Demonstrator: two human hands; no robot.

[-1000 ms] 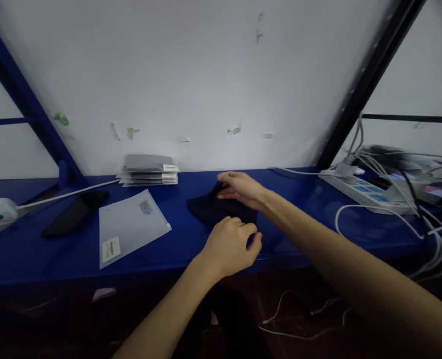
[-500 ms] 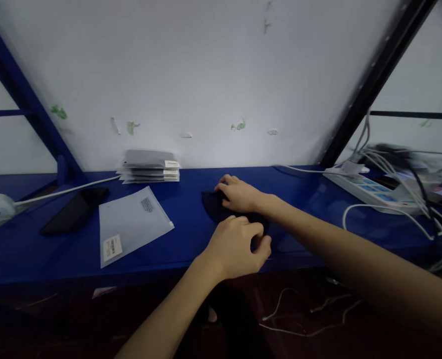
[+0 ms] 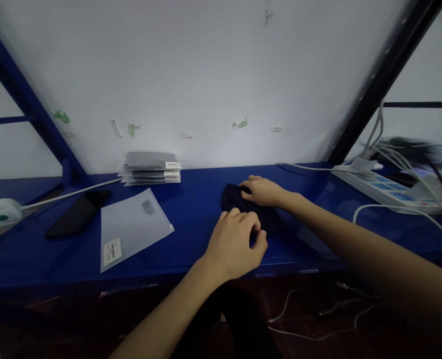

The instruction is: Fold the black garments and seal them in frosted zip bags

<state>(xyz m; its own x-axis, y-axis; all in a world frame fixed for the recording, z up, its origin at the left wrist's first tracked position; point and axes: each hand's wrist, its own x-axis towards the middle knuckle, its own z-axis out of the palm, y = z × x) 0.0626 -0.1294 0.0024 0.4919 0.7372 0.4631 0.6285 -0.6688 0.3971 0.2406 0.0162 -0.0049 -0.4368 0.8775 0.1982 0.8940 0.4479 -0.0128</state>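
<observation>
As we look along our blue table (image 3: 198, 194), we first see a white box (image 3: 0, 207) with a green spot on it. A white cord (image 3: 71, 194) runs from it toward the back. Next to that lies a flat black thing (image 3: 77, 214) that looks like a phone. Just beside it we see a cloudy bag (image 3: 134, 224), lying flat, with a white label (image 3: 112, 251) near its bottom corner. Behind the bag, by the wall, sits a pile of grey bags (image 3: 151, 169).

Then comes our left hand (image 3: 239, 244), back side up, with its fingers curled and its thumb apart from them. It hides part of a dark cloth (image 3: 230, 197), and we can't tell if it grips any. The cloth lies on the table in front of us. Our right hand (image 3: 262, 192) rests on its far side with bent fingers; we can't tell if they pinch it.

Farther right, we see a white power strip (image 3: 378, 192) with blue sockets, and loops of pale cord (image 3: 385, 206) around it.
</observation>
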